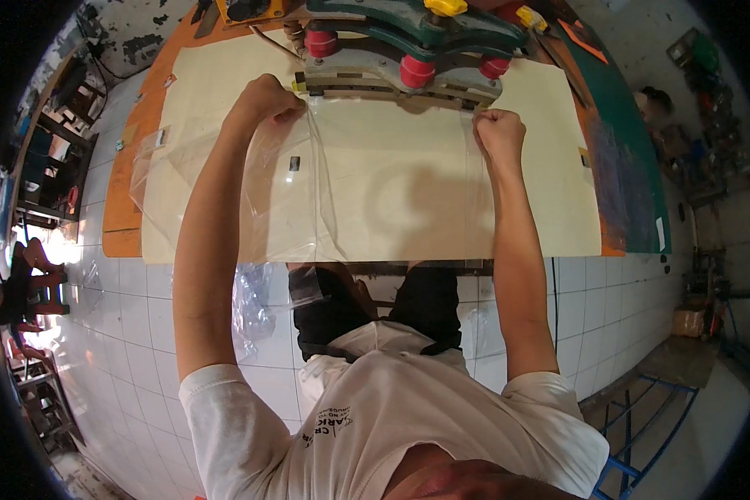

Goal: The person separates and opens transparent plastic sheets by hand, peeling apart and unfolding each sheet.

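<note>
A: What's nearest?

B: A flat, cream-coloured sheet (550, 208) covering the tabletop, with a clear, thin plastic film (279, 204) spread in loose folds over it.

A: How would that film handle?

B: Light and limp, I'd judge, probably slippery and quick to crease; best held at its far corners.

A: And the fingers?

B: The left hand (271, 98) pinches its far edge; the right hand (502, 132) is curled tight on its right side. Just beyond stands a green-and-grey metal device (371, 57) with red cylinders (417, 72).

Hands (268, 100) (502, 133) gripping clear film (287, 208), cream sheet (554, 196)
</note>
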Demonstrator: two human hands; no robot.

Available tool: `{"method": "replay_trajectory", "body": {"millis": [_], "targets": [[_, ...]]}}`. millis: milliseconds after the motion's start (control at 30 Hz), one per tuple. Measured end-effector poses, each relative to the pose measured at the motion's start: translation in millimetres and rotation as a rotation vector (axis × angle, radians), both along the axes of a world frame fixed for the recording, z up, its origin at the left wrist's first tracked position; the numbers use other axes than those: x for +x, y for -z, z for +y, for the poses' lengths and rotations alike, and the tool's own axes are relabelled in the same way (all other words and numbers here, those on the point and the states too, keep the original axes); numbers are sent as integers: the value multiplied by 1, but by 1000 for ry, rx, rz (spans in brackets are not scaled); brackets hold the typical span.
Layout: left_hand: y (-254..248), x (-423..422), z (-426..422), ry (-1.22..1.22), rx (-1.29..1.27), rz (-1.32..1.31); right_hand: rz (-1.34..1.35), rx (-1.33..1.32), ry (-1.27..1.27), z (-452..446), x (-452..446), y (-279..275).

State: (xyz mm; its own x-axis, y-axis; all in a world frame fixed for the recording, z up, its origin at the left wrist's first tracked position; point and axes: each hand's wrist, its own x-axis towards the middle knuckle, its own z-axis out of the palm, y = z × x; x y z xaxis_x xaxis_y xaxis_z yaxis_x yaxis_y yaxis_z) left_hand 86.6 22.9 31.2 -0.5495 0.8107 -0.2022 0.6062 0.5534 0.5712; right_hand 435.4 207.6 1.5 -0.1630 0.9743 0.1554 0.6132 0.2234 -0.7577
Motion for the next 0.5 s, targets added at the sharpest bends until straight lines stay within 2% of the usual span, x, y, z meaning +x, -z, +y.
{"method": "replay_trajectory", "body": {"millis": [500], "targets": [[0,-1,-1,9,6,-30,-25,-11,20,-1,0,-1]]}}
